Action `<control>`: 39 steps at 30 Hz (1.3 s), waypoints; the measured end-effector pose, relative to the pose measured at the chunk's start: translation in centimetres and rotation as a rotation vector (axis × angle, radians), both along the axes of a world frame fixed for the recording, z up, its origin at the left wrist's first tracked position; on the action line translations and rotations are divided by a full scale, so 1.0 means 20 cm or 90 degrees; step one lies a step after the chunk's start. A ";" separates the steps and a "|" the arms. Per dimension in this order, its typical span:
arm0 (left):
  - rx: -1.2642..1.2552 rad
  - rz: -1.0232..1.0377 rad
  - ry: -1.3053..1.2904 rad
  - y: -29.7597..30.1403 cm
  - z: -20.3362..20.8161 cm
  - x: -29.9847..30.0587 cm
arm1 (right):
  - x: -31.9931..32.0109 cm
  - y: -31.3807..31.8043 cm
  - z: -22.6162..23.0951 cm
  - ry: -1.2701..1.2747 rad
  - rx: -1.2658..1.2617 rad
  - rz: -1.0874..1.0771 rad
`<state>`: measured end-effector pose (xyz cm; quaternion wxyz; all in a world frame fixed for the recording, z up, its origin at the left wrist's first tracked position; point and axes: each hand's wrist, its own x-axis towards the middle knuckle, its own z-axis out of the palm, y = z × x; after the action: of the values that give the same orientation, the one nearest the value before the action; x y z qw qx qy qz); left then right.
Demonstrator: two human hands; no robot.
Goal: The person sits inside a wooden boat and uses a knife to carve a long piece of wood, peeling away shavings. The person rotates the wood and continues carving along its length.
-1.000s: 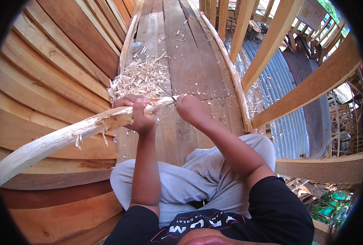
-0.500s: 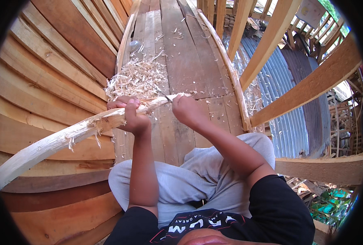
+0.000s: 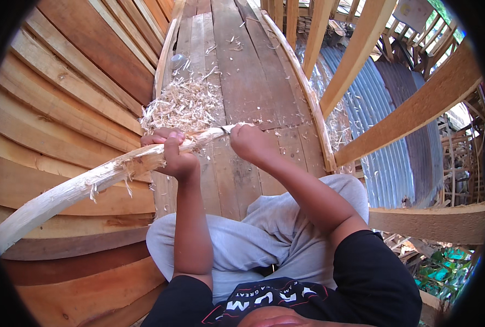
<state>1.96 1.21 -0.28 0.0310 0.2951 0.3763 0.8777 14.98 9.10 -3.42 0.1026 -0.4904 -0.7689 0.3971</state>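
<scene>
A long pale wooden pole [image 3: 73, 188], peeled and rough with loose fibres, slants from the lower left up to my hands. My left hand [image 3: 171, 150] is wrapped round it near its thinner end, by a splintery patch. My right hand [image 3: 248, 141] is closed in a fist at the far right tip of the pole. From that fist a short dark knife blade [image 3: 224, 130] sticks out to the left and lies against the pole's upper side. The knife's handle is hidden inside my fingers.
Wood shavings [image 3: 185, 103] lie heaped on the plank floor [image 3: 242, 65] beyond my hands, with a small clear container [image 3: 178, 61] behind them. Stacked boards [image 3: 68, 125] form the left side. At right are slanted railing posts [image 3: 357, 60] and a corrugated metal roof [image 3: 373, 114] below.
The knife blade has turned slightly in my right fist, and less of it shows above the pole. My left hand still grips the same spot.
</scene>
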 end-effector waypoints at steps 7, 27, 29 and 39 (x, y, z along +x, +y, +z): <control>0.019 -0.005 -0.047 0.01 0.00 0.00 | 0.04 0.17 -0.29 -0.020 -0.008 -0.016; 0.013 -0.051 -0.012 -0.01 0.00 -0.05 | 0.02 0.11 -0.30 -0.056 0.060 0.002; 0.015 -0.070 -0.016 -0.02 -0.02 -0.04 | 0.00 -0.02 -0.03 -0.074 0.031 0.022; 0.067 -0.221 0.130 0.04 0.01 0.03 | 0.10 0.41 -0.63 -0.226 0.101 0.138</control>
<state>2.49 2.05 -0.03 0.1278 0.4443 0.2750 0.8430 16.99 17.20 -16.11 -0.0397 -0.4575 -0.8520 0.2513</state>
